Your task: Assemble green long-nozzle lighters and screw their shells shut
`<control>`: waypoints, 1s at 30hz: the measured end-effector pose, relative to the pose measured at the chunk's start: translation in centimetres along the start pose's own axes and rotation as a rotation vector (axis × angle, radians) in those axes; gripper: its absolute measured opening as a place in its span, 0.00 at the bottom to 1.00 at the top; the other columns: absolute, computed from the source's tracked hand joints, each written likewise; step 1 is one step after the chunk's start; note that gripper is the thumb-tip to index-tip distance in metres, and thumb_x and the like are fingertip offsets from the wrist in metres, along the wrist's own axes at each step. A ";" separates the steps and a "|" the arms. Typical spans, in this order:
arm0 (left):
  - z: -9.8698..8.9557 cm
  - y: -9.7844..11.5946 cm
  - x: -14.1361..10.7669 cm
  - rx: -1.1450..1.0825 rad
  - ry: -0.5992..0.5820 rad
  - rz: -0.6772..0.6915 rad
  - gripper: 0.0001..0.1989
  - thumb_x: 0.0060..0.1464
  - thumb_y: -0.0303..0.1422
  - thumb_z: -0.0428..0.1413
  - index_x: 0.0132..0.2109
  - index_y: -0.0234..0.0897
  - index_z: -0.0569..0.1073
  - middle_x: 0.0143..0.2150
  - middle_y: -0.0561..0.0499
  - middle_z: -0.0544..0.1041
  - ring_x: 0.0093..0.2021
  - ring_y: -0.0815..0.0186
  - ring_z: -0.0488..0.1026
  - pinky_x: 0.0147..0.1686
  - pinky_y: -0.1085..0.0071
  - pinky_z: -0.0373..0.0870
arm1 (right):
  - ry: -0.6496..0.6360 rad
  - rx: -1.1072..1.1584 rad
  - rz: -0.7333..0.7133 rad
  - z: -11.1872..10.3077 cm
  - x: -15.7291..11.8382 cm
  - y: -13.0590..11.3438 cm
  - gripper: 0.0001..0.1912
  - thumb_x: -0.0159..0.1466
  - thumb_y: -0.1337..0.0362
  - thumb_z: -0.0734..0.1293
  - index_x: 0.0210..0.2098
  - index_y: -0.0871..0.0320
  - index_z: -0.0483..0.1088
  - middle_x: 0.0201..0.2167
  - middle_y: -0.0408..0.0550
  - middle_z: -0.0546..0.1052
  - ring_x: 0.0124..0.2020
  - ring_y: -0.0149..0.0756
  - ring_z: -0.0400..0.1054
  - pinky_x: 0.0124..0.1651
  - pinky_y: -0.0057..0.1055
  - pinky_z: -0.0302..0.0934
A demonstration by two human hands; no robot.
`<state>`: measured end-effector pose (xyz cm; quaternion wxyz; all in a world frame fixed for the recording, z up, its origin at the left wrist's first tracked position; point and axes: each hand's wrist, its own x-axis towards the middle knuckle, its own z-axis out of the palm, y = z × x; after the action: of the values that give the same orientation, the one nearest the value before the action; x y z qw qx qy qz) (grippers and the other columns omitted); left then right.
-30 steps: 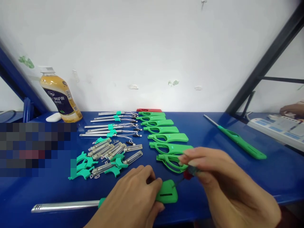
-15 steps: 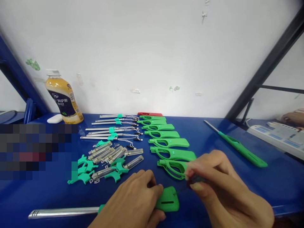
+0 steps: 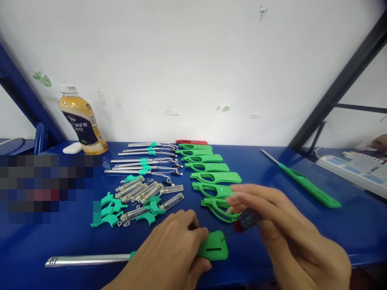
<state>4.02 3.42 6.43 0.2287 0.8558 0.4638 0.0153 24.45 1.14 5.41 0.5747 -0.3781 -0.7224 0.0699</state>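
Observation:
My left hand is closed around a green long-nosed lighter lying across the front of the table. Its metal tube sticks out to the left, and its handle end shows past my fingers. My right hand grips a small screwdriver with a translucent, red-collared handle. The thin shaft slants to a hole near the lighter's end; whether it turns a screw there I cannot tell. Just behind, a column of open green lighter shells stretches toward the wall, the nearest partly covered by my right hand.
Left of the shells are metal tubes with white wires, clear fuel tanks and teal triggers. Another green lighter lies at the right. A drink bottle and a white case stand at the back left.
My right hand's fingers have opened out and shifted on the screwdriver handle, showing more of it. My left hand still holds the lighter. The whole view has shifted slightly.

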 end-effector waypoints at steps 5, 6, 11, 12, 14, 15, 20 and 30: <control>-0.1 0.1 0.1 -0.012 -0.004 -0.016 0.09 0.66 0.27 0.65 0.52 0.41 0.83 0.56 0.47 0.79 0.56 0.51 0.79 0.57 0.56 0.74 | 0.034 0.021 -0.023 0.3 0.1 -0.1 0.25 0.73 0.76 0.69 0.62 0.42 0.80 0.39 0.41 0.81 0.37 0.30 0.78 0.39 0.25 0.75; -0.2 0.1 0.2 -0.013 -0.004 -0.019 0.09 0.66 0.28 0.65 0.52 0.41 0.82 0.56 0.47 0.79 0.56 0.51 0.79 0.57 0.56 0.74 | 0.084 -0.007 -0.044 0.4 0.1 0.0 0.25 0.71 0.76 0.72 0.60 0.43 0.81 0.37 0.41 0.79 0.36 0.30 0.76 0.36 0.24 0.74; -0.1 -0.1 0.2 -0.022 -0.032 -0.036 0.07 0.67 0.29 0.65 0.51 0.40 0.82 0.56 0.47 0.79 0.56 0.51 0.79 0.57 0.56 0.74 | 0.079 -0.120 -0.013 -0.1 0.0 -0.2 0.18 0.75 0.69 0.70 0.58 0.43 0.83 0.43 0.45 0.80 0.42 0.33 0.78 0.40 0.25 0.76; -0.1 -0.2 0.2 -0.023 -0.033 -0.035 0.07 0.67 0.29 0.65 0.51 0.40 0.82 0.57 0.47 0.79 0.56 0.51 0.79 0.57 0.56 0.74 | 0.042 -0.114 0.018 -0.2 -0.1 -0.3 0.19 0.77 0.69 0.67 0.59 0.42 0.82 0.47 0.45 0.82 0.46 0.34 0.79 0.43 0.26 0.77; 0.0 -0.1 0.0 -0.021 -0.023 -0.031 0.08 0.67 0.29 0.65 0.51 0.41 0.82 0.57 0.47 0.79 0.56 0.51 0.79 0.57 0.56 0.74 | -0.002 -0.074 0.051 -0.3 0.0 -0.3 0.21 0.78 0.71 0.65 0.60 0.41 0.81 0.49 0.43 0.84 0.46 0.34 0.81 0.44 0.26 0.77; 0.0 -0.1 0.0 -0.022 -0.020 -0.028 0.08 0.67 0.29 0.65 0.51 0.41 0.82 0.57 0.47 0.79 0.56 0.51 0.79 0.57 0.56 0.74 | 0.011 -0.051 0.046 -0.1 0.0 -0.3 0.21 0.77 0.72 0.66 0.60 0.42 0.81 0.46 0.42 0.85 0.42 0.33 0.81 0.42 0.25 0.77; -0.1 0.1 -0.3 -0.016 0.013 -0.023 0.08 0.66 0.27 0.64 0.51 0.40 0.82 0.56 0.46 0.79 0.56 0.50 0.79 0.57 0.56 0.74 | 0.183 -0.074 -0.058 0.7 0.4 0.3 0.22 0.67 0.72 0.78 0.57 0.45 0.84 0.32 0.41 0.77 0.32 0.31 0.74 0.33 0.26 0.72; 0.6 -0.5 -0.3 -0.012 0.118 0.059 0.08 0.64 0.26 0.61 0.48 0.40 0.82 0.52 0.46 0.80 0.52 0.54 0.79 0.54 0.61 0.75 | 0.062 -0.030 -0.072 0.2 -0.1 -0.4 0.28 0.66 0.74 0.77 0.60 0.40 0.82 0.38 0.43 0.83 0.32 0.33 0.79 0.30 0.26 0.75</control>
<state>3.63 3.15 5.72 0.2054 0.8654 0.4509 0.0751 24.10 0.91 5.51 0.5932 -0.3623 -0.7184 0.0264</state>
